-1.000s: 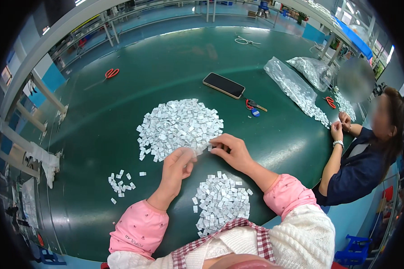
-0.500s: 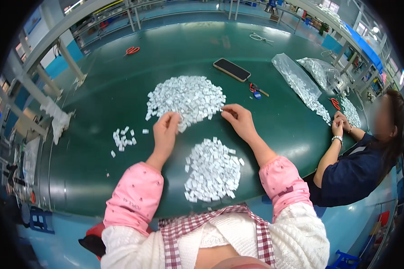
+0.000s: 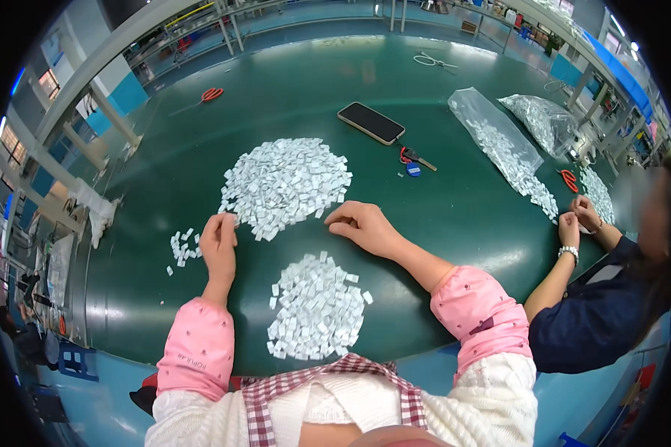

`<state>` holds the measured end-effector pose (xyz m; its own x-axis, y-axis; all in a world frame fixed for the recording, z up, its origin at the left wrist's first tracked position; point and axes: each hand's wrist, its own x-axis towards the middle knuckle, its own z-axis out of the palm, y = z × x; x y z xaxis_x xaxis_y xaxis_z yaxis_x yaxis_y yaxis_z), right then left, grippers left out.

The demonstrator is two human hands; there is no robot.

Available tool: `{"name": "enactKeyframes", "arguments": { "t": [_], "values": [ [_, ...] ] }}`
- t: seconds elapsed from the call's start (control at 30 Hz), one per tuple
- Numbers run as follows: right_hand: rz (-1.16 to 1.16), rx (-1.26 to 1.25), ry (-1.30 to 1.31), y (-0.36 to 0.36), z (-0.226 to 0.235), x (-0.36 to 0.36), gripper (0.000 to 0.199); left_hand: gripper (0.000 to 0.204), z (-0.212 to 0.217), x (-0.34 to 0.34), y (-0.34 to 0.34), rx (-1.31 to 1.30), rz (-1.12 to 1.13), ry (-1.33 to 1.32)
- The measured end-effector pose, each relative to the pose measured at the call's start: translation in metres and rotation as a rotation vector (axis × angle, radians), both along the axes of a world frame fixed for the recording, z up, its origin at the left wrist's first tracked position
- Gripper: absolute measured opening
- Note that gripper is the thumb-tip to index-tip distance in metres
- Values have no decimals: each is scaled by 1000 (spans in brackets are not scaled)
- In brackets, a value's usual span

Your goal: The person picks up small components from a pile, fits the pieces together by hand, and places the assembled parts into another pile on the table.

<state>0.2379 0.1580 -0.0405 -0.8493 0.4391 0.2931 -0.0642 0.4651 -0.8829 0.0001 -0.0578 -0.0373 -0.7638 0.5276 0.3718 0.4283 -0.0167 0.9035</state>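
A big, flat heap of small whitish rectangular pieces (image 3: 287,182) lies on the green table ahead of me. My left hand (image 3: 218,242) is at its near left edge, thumb and fingertips pinched together; whatever they hold is hidden or too small to name. Beside it on the left is a little scatter of the same pieces (image 3: 184,246). My right hand (image 3: 365,227) hovers at the heap's near right side, fingers loosely curved, thumb slightly apart, no piece visible in it. Between my forearms, close to the table's front edge, sits a second, smaller pile of pieces (image 3: 317,309).
Beyond the heap lie a phone (image 3: 371,123) and a key with a blue tag (image 3: 414,170). Red-handled scissors (image 3: 212,94) rest far left. On the right, a co-worker's hands (image 3: 574,220) are near spilled pieces, clear plastic bags (image 3: 492,138) and another red scissors (image 3: 569,180).
The whole view has shifted a little. My left hand has moved left, from the heap's front toward the small scatter. My right hand has come nearer along the heap's right edge.
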Motion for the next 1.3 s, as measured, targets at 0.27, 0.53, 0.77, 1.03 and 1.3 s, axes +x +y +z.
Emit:
{"name": "enactKeyframes", "arguments": {
  "t": [0.27, 0.53, 0.77, 1.03, 1.3],
  "values": [
    [27, -120, -152, 16, 12, -23, 13, 19, 3, -6, 2, 3, 81, -63],
    [-10, -230, -133, 9, 10, -20, 13, 14, 10, 3, 14, -22, -101, -207],
    [-205, -372, -143, -6, 29, -39, 15, 19, 46, 4, 39, -17, -369, -483],
    [-183, -377, -73, -32, 35, -73, 18, 22, 30, -16, 38, -39, -450, -809],
    [-15, -52, -67, -39, 41, -91, 30, 19, 30, -8, 37, -154, -601, -825]
  ]
}}
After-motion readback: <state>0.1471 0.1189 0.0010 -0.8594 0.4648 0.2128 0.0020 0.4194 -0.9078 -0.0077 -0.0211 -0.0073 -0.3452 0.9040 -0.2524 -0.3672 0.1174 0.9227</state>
